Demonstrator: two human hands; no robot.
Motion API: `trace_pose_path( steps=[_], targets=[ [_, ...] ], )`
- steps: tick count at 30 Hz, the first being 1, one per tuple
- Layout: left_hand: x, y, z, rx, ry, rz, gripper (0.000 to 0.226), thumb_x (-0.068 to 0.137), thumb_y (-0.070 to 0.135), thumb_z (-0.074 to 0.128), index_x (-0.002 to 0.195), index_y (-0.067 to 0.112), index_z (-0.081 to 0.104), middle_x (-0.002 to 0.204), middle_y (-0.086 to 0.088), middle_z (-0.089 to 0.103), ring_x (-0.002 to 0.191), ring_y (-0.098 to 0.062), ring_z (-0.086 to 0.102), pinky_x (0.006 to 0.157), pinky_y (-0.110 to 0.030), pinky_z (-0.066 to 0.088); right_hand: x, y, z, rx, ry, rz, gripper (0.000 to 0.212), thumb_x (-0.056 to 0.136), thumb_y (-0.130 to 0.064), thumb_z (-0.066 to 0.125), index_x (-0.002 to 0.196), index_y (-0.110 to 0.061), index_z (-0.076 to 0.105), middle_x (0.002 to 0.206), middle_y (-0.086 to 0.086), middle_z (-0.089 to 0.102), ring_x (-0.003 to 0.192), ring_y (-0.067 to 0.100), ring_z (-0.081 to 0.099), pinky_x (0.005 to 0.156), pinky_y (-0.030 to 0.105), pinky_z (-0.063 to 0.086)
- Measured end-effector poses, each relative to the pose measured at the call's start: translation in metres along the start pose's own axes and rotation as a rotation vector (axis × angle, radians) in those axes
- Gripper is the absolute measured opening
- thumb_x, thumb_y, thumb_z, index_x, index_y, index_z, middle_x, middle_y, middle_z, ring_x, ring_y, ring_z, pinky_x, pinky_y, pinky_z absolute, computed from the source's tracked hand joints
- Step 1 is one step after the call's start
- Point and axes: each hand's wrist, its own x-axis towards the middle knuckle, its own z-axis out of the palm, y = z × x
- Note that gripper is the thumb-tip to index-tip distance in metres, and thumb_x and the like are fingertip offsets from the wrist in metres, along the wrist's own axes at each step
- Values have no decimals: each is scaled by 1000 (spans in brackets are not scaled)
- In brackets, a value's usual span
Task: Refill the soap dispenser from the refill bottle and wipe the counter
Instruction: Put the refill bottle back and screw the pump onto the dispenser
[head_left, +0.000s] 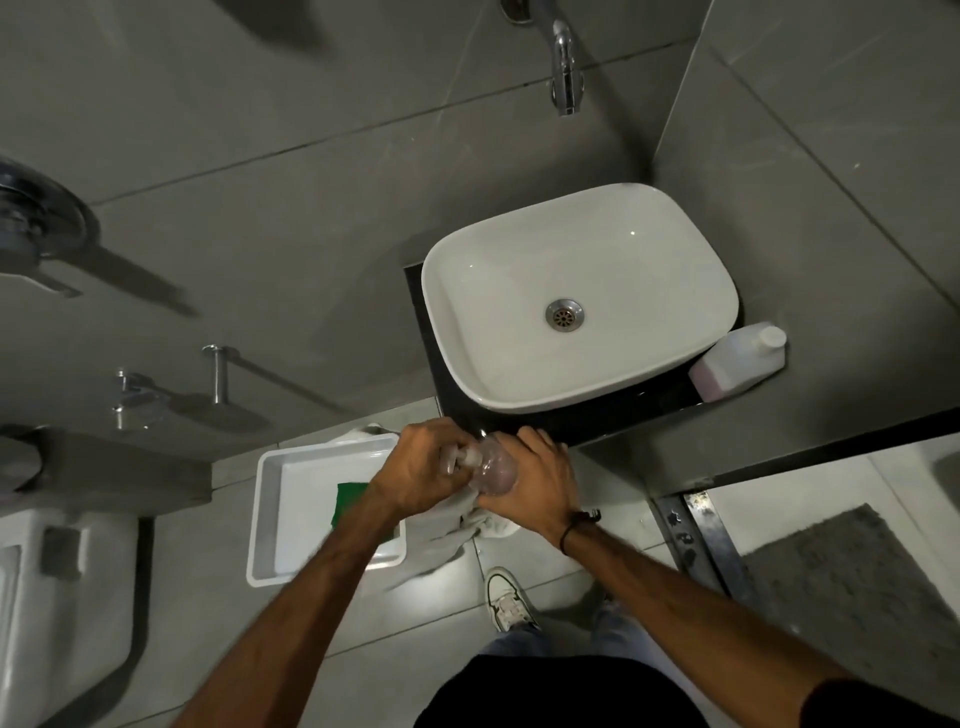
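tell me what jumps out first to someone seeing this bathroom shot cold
The white basin dominates the centre, bright against grey tile on a dark counter. In front of it, the left hand grips the pump top of a clear soap dispenser whose body the right hand holds. A pale refill bottle stands capped at the basin's right, and a white tray with a green cloth sits lower left.

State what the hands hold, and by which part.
Both hold the clear dispenser: right hand round its body, left hand on the pump top.
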Motion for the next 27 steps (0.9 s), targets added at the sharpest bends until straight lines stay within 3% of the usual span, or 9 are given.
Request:
trace_pose_path(
  steps=[4,9,13,17,20,23,27],
  targets=[
    [-15,1,-3,-66,10,-4,28,77,13,84,104,14,78,100,1,75,82,-10,69,76,-23,60,-7,-6,-21,-113,2,-87,72,50,-68,64,113,-33,61,91,-8,53,88,17,52,73,35,42],
    [-24,5,-5,-51,38,-90,20,85,37,79,94,20,80,80,15,70,63,9,61,59,-4,45,-11,-13,-38,-194,-26,-128,65,53,-69,61,109,-37,60,91,-10,49,87,15,49,73,33,33],
    [-26,8,-10,-76,22,-4,25,78,25,86,101,18,79,87,20,65,73,3,65,64,-2,48,-12,-18,-43,-196,-85,-109,70,51,-70,64,112,-36,60,94,-11,50,89,14,49,74,33,35],
    [-28,5,-14,-69,12,107,30,73,13,88,101,16,79,95,12,70,81,-5,68,73,-16,56,-15,-20,-46,-165,-104,-96,69,49,-71,65,109,-37,61,90,-12,48,87,14,49,73,34,40],
    [-29,3,-16,-156,-3,6,49,71,32,89,116,29,70,94,19,70,82,1,68,72,-10,54,-17,-20,-47,-147,-90,-88,67,50,-73,64,106,-37,60,88,-13,46,86,12,48,72,33,41],
    [-27,3,-14,-134,-8,-85,29,82,50,76,100,28,70,78,12,73,69,-1,69,64,-18,57,-17,-20,-48,-150,-90,-93,67,49,-72,63,106,-38,60,88,-13,46,85,13,48,73,34,43],
    [-25,3,-14,-88,-53,72,19,80,25,83,96,23,73,88,13,73,82,-2,67,67,-10,49,-15,-19,-48,-173,-111,-108,66,48,-72,62,103,-35,59,87,-14,42,84,12,46,72,34,42]
  ],
)
